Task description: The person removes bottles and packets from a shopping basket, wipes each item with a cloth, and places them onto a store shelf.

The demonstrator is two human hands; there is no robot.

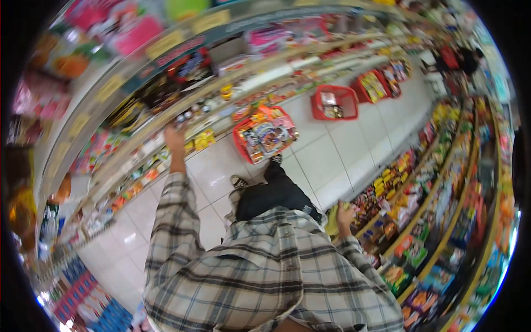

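Head view: person in a plaid shirt standing in a shop aisle.
Left hand [175, 137]: reaching up to small jars [188, 114] on the shelf [138, 145] — grip too blurred to tell.
Right hand [345, 213]: clenching a yellow-green cloth [333, 220] — steadying beside snack packets [387, 182].
Tip: probably better lifting one jar straight off.

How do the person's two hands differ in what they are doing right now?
The left hand is stretched far out to the shelf of small jars; the right hand stays close to the body.
The left hand looks empty at the shelf edge; the right hand is beside a yellow-green item, and whether it grips it is unclear.
Both come out of plaid sleeves.
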